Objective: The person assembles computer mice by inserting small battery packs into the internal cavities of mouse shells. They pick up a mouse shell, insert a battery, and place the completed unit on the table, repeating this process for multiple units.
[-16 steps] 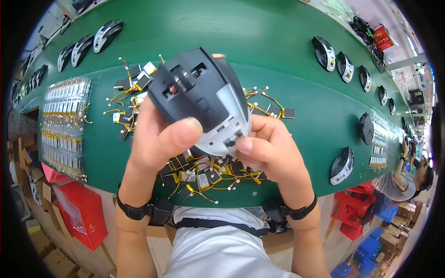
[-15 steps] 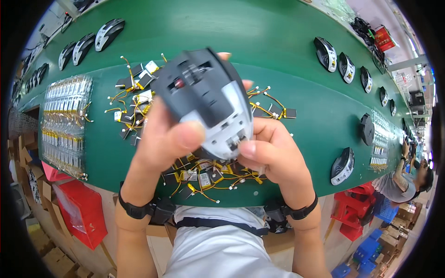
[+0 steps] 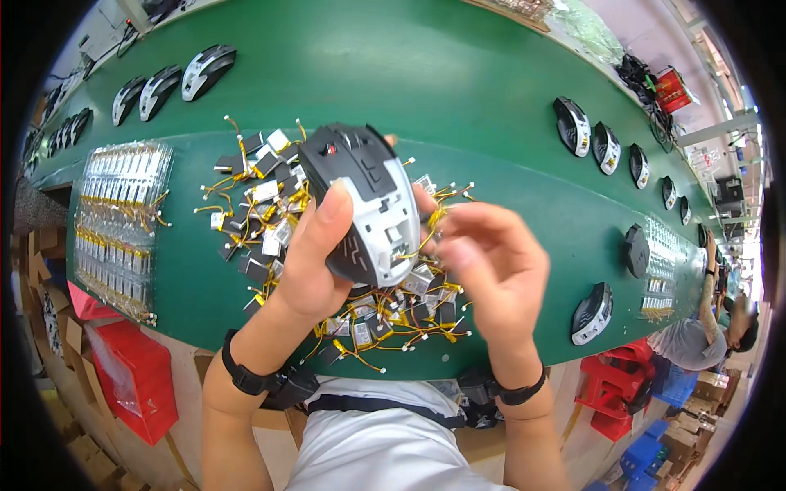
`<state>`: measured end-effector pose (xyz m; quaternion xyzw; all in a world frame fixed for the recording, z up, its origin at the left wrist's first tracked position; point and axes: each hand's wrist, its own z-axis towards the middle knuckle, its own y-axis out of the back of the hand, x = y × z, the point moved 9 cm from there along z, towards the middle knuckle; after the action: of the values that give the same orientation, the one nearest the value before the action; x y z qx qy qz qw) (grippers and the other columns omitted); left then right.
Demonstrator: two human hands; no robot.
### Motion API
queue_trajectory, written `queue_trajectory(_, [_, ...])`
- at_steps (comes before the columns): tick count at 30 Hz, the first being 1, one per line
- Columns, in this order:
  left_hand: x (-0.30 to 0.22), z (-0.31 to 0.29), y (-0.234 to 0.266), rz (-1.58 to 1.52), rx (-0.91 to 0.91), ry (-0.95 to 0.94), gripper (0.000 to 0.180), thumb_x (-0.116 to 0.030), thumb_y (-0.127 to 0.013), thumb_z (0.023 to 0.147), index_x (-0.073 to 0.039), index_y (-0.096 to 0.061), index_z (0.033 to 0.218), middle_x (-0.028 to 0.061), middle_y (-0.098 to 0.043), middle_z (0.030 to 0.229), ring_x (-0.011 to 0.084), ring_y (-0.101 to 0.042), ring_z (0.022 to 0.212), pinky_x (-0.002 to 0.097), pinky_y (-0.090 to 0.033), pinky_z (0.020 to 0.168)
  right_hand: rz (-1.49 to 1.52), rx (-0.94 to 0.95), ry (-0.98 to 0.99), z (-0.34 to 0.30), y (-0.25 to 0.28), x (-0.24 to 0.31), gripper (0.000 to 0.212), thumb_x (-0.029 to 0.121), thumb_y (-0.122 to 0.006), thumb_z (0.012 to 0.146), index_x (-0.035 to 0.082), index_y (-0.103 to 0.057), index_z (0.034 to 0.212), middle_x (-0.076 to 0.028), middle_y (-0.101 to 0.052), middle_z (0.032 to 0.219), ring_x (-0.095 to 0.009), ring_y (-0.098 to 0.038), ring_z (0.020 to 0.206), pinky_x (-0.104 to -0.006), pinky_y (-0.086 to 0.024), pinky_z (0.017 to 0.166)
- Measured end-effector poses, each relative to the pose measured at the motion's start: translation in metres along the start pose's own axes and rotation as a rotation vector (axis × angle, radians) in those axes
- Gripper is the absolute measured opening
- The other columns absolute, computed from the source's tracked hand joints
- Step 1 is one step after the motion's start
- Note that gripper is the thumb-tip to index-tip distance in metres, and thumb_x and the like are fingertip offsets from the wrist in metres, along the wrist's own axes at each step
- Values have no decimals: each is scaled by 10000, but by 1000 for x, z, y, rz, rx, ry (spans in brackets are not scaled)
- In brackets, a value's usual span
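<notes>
Head view: the left hand (image 3: 315,262) grips a black-and-grey mouse shell (image 3: 364,200), underside up, above the green worktop (image 3: 458,98). The right hand (image 3: 499,270), just right of the shell, has its fingers loosely curled, fingertips touching the shell's edge. Beneath both lies a heap of small yellow-wired parts (image 3: 254,196). More mouse shells (image 3: 594,311) sit to the right.

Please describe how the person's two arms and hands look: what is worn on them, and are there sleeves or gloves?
Both hands are bare, without gloves: the left hand and the right hand. No sleeves cover the forearms. Each wrist carries a black band: the black left wristband, which joins a dark bulky unit beside it, and the thinner black right wristband. No rings show on the visible fingers.
</notes>
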<state>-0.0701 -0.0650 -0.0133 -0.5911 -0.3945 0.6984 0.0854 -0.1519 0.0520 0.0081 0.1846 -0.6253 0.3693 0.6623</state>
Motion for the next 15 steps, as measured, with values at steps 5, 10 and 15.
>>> queue_trajectory(5, [-2, 2, -7, 82, 63, -43, 837, -587, -490, 903, -8, -247, 1456, 230, -581, 1121, 275, -658, 967, 353, -570, 771, 53, 30, -303, -3, -1, -22, 323, 21, -670, 876, -28, -547, 1171, -89, -629, 981, -111, -639, 865, -241, -530, 756])
queue_trajectory(10, [-10, 5, -13, 111, 112, -113, 1031, -676, -617, 776, -9, -235, 1463, 203, -591, 1062, 231, -634, 892, 311, -544, 739, 98, 114, -398, -5, -6, -25, 359, 103, -665, 905, -32, -522, 1205, -91, -637, 944, -124, -648, 873, -254, -519, 777])
queue_trajectory(15, [-10, 4, -15, 116, 108, -93, 1099, -684, -665, 738, -7, -215, 1478, 198, -597, 1048, 234, -634, 874, 316, -538, 746, 92, 143, -338, -2, -7, -23, 345, 96, -652, 917, -39, -518, 1205, -97, -644, 996, -135, -641, 925, -275, -512, 838])
